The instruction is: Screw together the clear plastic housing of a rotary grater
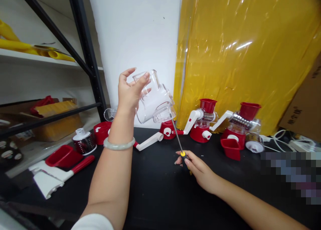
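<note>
- Your left fingers grip the housing tilted aloft, likely so its base is reachable.
- Your right fingers pinch the screwdriver, tip angled up there.

White left sleeve, smooth, pale, rounded bangle, bare hands

The left hand grips a clear plastic housing above a black table; at five o'clock from it, the right hand holds a screwdriver pointing toward eleven, its tip at the housing's four o'clock edge. Two crank graters stand at three o'clock in view, a red hopper and a metal drum at eight.
</note>
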`<action>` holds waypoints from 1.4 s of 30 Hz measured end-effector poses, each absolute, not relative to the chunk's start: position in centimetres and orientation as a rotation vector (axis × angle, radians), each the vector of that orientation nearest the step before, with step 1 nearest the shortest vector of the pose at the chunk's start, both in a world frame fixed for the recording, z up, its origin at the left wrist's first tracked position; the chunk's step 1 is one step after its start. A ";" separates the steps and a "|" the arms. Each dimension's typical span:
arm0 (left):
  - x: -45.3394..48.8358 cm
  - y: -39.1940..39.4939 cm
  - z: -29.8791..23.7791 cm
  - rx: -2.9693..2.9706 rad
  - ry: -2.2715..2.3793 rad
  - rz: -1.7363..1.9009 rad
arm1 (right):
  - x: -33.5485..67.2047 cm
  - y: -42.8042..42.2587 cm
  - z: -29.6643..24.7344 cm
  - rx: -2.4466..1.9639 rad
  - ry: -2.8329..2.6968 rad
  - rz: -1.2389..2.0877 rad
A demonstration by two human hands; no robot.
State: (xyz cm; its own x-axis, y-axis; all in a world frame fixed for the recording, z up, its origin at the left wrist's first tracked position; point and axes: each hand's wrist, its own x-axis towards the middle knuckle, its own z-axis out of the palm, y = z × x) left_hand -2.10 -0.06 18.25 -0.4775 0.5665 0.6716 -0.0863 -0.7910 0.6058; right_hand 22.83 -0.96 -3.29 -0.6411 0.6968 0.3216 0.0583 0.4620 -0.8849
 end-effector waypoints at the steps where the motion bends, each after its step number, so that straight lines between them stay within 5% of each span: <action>1: -2.1 -0.1 18.3 1.313 0.717 2.294 | 22.7 -0.8 -3.4 -0.627 -1.991 1.222; 22: -2.3 0.0 18.2 1.337 0.718 2.294 | 22.3 -0.3 -3.7 -0.567 -1.791 1.524; 42: -3.1 0.6 18.1 1.476 0.713 2.252 | 22.1 -0.9 -3.4 -0.662 -1.904 1.419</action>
State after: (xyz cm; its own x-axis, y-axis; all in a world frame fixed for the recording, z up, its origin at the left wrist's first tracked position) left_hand -3.06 0.60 18.11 -0.3930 0.5450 0.7406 -0.0196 -0.8102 0.5859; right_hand 22.08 -0.86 -3.41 -0.6516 0.7294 0.2081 0.0089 0.2816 -0.9595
